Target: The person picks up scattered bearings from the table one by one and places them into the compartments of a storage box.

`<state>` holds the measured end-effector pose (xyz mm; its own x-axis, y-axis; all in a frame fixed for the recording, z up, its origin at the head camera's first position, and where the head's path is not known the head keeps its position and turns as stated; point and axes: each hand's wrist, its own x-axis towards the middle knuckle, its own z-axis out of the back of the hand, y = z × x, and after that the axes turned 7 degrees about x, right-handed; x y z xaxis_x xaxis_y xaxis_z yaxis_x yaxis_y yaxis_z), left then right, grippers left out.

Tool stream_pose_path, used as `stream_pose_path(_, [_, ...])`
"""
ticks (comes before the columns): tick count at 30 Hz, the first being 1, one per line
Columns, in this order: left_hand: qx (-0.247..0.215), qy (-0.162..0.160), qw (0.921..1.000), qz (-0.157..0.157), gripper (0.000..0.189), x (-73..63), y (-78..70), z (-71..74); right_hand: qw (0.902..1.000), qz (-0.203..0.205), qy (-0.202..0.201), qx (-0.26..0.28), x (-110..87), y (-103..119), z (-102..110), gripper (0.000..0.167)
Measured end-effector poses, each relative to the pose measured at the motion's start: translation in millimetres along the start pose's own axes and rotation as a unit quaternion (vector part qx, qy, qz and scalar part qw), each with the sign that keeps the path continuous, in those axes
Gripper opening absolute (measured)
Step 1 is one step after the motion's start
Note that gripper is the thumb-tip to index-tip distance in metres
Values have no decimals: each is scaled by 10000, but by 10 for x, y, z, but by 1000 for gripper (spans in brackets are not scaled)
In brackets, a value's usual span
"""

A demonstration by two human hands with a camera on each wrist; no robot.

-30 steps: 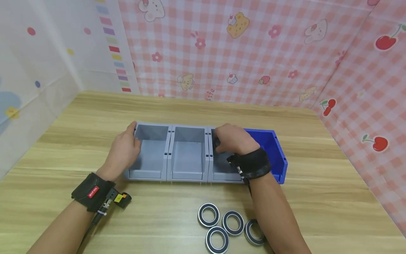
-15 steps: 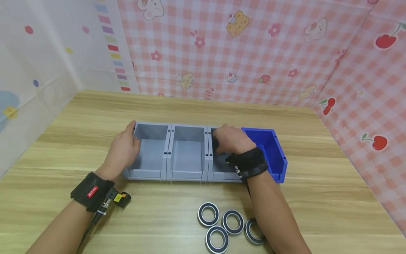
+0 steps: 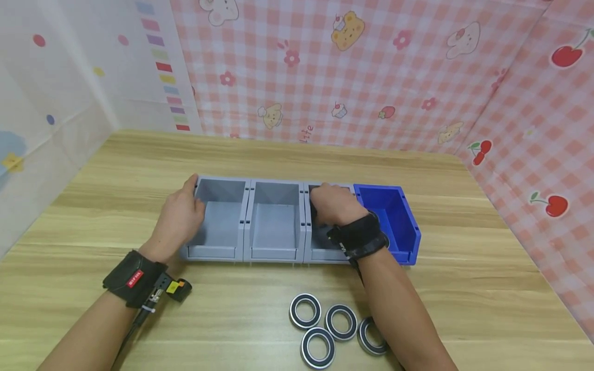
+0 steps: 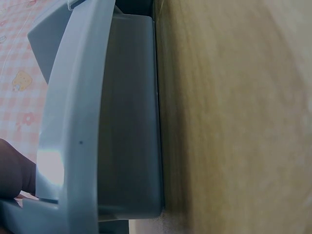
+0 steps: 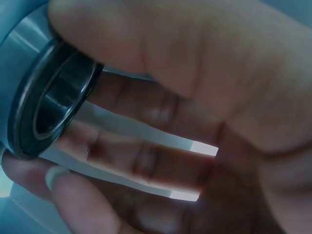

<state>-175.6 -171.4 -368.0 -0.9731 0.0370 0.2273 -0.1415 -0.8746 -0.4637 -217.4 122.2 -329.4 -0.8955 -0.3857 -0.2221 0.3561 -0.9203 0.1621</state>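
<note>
In the head view, my left hand grips the left wall of the leftmost grey bin, with the thumb over its inner side. The left wrist view shows that bin's front lip close up, with a fingertip at its edge. My right hand reaches down into the third grey bin. In the right wrist view, its thumb and fingers pinch a ball bearing, a steel ring with a dark seal, tilted on edge. From the head view the hand mostly hides that bearing.
A blue bin stands right of the grey ones, partly behind the right wrist. Beside the third bin is the second grey bin. Several bearings lie on the wooden table in front, one partly under the right forearm.
My right hand and wrist have shifted slightly left within the third bin, uncovering more of the blue bin. The left hand stays on its bin wall; the view has tilted up a little.
</note>
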Motion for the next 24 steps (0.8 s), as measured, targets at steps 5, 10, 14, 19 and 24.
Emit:
stream_pose_path(5, [-7, -1, 10000, 2, 56, 10, -12, 10, 9998, -44, -137, -133, 3, 20, -9, 9])
stream_pose_path(10, [3, -3, 10000, 16, 56, 16, -20, 15, 9987, -29, -372, -345, -2, 42, -33, 4])
stream_pose_path(14, [-4, 45, 10000, 40, 57, 17, -13, 9, 9988, -104, -356, -317, -11, 55, -52, 12])
stream_pose_path(19, [-15, 97, 9999, 70, 58, 9, -2, 3, 9993, -245, -193, -182, -27, 54, -49, 17])
stream_pose_path(24, [-22, 81, 10000, 46, 57, 2, -4, -1, 9993, -361, -123, 43, -108, 53, 52, 11])
